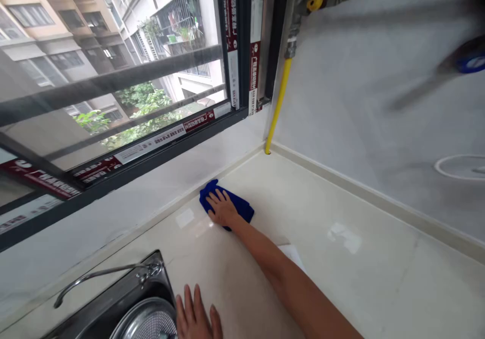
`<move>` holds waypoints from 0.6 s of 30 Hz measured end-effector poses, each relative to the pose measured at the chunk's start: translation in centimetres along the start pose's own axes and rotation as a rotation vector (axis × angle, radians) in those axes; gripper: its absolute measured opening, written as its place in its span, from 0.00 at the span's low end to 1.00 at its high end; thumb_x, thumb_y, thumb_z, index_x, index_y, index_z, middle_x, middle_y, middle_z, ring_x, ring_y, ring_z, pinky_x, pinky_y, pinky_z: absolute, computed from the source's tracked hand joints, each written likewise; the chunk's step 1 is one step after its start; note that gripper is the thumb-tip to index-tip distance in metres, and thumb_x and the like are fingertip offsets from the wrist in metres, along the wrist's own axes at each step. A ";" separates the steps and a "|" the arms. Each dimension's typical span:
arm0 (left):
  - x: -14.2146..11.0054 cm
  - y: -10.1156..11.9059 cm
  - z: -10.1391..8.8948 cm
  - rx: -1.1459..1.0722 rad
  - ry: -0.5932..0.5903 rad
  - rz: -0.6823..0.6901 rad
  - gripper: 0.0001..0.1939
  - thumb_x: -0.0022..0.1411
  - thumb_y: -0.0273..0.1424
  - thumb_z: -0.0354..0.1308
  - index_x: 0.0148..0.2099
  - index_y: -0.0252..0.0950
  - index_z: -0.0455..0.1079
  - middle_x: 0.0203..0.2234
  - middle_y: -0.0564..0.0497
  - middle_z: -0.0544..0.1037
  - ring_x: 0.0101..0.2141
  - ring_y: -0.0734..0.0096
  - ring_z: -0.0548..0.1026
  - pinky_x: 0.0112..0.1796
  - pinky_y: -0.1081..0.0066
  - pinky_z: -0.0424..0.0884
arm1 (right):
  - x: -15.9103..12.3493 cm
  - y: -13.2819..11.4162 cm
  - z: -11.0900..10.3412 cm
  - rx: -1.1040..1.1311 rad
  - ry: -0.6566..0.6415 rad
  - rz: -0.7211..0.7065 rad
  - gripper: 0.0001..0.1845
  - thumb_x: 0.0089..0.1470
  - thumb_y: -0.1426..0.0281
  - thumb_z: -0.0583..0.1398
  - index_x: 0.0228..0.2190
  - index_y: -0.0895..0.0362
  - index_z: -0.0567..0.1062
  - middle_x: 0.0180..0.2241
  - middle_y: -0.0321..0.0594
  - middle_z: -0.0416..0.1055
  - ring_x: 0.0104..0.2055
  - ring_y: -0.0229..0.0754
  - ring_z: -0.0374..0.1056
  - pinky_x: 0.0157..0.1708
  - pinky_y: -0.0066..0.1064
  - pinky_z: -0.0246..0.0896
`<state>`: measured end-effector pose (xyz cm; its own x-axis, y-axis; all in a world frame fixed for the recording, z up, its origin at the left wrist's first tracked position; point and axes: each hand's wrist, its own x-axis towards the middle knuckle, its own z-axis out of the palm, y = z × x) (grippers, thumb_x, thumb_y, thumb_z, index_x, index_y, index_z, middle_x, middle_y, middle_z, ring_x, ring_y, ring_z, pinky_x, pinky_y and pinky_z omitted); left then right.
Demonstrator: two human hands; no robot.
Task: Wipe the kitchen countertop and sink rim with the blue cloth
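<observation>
My right hand [223, 208] reaches far across the cream countertop [341, 258] and presses flat on a blue cloth [242, 208], close to the low ledge under the window. Its fingers lie spread over the cloth. My left hand [197, 315] rests flat on the countertop at the bottom edge of the view, fingers stretched out, beside the rim of the steel sink [125, 308]. It holds nothing.
A chrome tap [102, 274] arches over the sink at the lower left. A yellow gas pipe [278, 104] runs down the corner into the counter. The dark-framed window [151, 147] lines the left; a grey wall [379, 101] stands at the right.
</observation>
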<state>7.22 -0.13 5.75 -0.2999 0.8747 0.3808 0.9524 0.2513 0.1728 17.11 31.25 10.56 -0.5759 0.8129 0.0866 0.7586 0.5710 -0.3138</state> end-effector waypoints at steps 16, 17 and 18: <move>-7.1 -5.5 0.6 -0.387 -0.022 -0.117 0.27 0.70 0.34 0.41 0.65 0.31 0.64 0.68 0.39 0.61 0.70 0.55 0.53 0.66 0.49 0.61 | -12.6 -14.0 2.5 0.155 -0.105 -0.281 0.35 0.64 0.57 0.51 0.68 0.53 0.57 0.73 0.41 0.46 0.75 0.53 0.34 0.72 0.52 0.30; -8.5 -6.9 0.5 -0.402 -0.006 -0.135 0.27 0.70 0.34 0.41 0.66 0.31 0.63 0.68 0.39 0.60 0.70 0.56 0.51 0.67 0.50 0.60 | -13.6 -14.5 2.6 0.147 -0.105 -0.277 0.35 0.64 0.57 0.51 0.68 0.53 0.57 0.73 0.41 0.46 0.75 0.53 0.34 0.72 0.52 0.30; -9.9 -8.4 0.5 -0.407 0.045 -0.155 0.26 0.70 0.34 0.41 0.65 0.31 0.65 0.67 0.38 0.62 0.70 0.55 0.53 0.66 0.49 0.61 | -14.7 -14.9 2.8 0.136 -0.104 -0.271 0.35 0.64 0.57 0.50 0.69 0.54 0.56 0.73 0.41 0.45 0.75 0.54 0.34 0.72 0.52 0.30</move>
<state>2.21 -10.71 0.06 -0.4486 0.8183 0.3594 0.7988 0.1867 0.5718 13.39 10.49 11.32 -0.7850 0.6130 0.0892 0.5295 0.7387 -0.4170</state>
